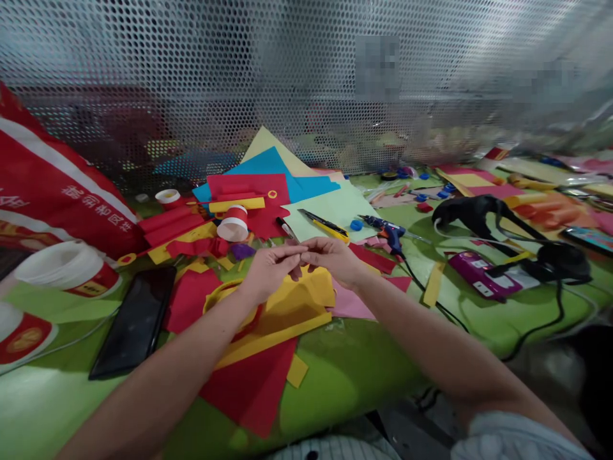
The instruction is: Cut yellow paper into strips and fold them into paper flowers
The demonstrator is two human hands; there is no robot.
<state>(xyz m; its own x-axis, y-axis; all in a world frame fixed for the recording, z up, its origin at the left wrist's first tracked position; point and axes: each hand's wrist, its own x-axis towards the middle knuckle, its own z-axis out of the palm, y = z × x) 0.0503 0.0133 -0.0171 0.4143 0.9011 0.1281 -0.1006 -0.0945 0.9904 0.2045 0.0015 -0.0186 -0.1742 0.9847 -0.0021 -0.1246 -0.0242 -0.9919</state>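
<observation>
My left hand (272, 271) and my right hand (331, 257) meet fingertip to fingertip over the middle of the green table. Both are closed in a pinch; whatever sits between the fingers is hidden or too small to name. Below them lies folded yellow paper (287, 306), partly covered by my left hand and forearm. Red paper (253, 390) lies under it toward the near edge. Beyond my hands are a yellow-and-black utility knife (325, 225), a blue hot glue gun (387, 233) and a small red-and-white paper cup (233, 223).
At left are a black phone (136, 322), paper cups (69, 268) and a red bag (52, 172). A purple power strip (483, 275) with black cords lies at right. Coloured sheets (278, 169) spread before a perforated metal screen (287, 70).
</observation>
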